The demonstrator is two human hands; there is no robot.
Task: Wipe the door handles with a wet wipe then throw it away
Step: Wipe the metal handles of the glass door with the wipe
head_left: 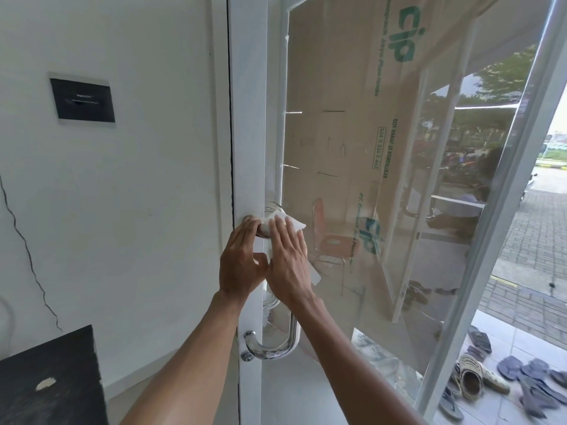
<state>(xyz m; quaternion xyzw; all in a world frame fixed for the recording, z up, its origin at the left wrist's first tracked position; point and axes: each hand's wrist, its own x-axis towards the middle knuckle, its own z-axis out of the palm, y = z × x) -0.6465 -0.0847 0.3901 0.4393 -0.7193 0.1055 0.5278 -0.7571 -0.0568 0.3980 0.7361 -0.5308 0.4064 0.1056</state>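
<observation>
A chrome D-shaped door handle [287,343] is fixed to the white frame of a glass door [250,148]. Its upper end is covered by a white wet wipe [288,221]. My right hand [287,259] lies flat on the wipe with fingers extended, pressing it against the upper part of the handle. My left hand [242,260] grips the handle's top end next to the frame, fingers curled around the bar. The handle's lower curve and a round lock cylinder [247,356] show below my forearms.
The white wall [138,194] on the left carries a black plate [82,99]. A dark tabletop [49,381] fills the lower left corner. Cardboard [352,148] lines the glass. Several sandals [497,378] lie on the tiles outside at the lower right.
</observation>
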